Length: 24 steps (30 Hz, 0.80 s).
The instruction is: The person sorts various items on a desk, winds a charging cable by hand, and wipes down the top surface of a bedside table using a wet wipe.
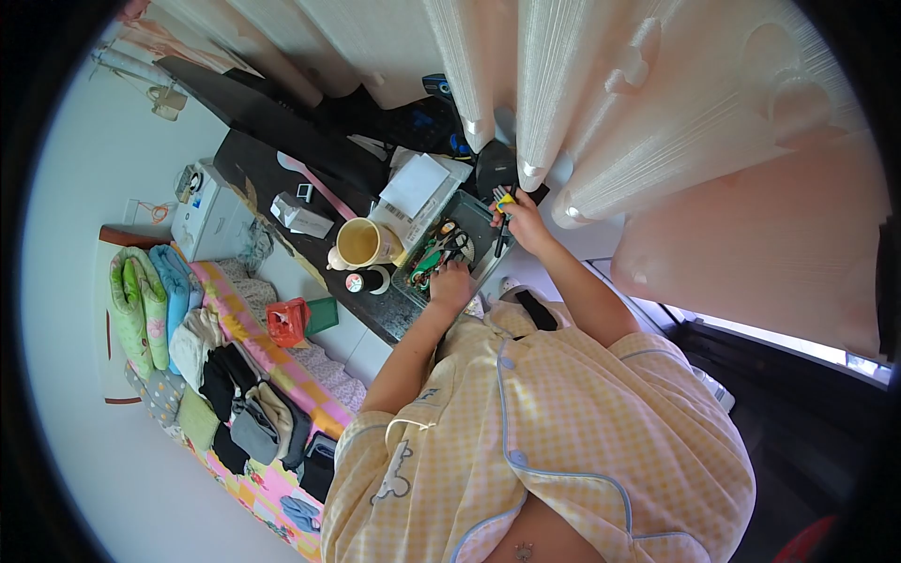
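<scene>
My right hand (526,223) is closed around a bunch of slim dark pen-like sticks and a small yellow item (506,202), above the right end of a grey tray (481,208). Inside the tray lies a jumble of small things, among them a green object (427,263) and what look like black scissor handles (457,246). My left hand (451,284) reaches over the tray's near side with its fingers curled down into this clutter. Its fingertips are partly hidden, so whatever they grip cannot be made out.
Left of the tray on the dark desk stand a cream mug (360,244), a small round jar (361,281) and a white box (300,216). A white box (415,186) lies behind the tray. Curtains (582,113) hang close by on the right. Folded clothes (253,413) cover a bed.
</scene>
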Each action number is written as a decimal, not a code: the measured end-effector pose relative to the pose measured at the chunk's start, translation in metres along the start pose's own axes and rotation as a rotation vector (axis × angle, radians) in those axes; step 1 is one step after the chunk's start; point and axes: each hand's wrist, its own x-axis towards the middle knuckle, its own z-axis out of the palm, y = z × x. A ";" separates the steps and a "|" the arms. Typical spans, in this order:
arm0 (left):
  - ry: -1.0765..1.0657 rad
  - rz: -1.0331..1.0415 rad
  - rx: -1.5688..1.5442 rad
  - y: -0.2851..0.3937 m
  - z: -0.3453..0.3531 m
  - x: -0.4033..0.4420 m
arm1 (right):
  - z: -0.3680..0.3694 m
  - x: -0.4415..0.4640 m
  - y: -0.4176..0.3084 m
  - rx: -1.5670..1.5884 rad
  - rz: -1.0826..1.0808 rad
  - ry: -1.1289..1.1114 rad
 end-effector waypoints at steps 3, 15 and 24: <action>-0.043 0.000 0.003 -0.003 0.005 0.006 | 0.001 -0.001 0.000 -0.005 0.007 0.001; -0.029 -0.048 -0.528 -0.038 -0.016 0.001 | 0.016 -0.002 -0.003 -0.333 0.014 -0.052; 0.155 -0.053 -0.952 -0.036 -0.040 -0.005 | 0.024 -0.003 -0.002 -0.314 0.115 -0.235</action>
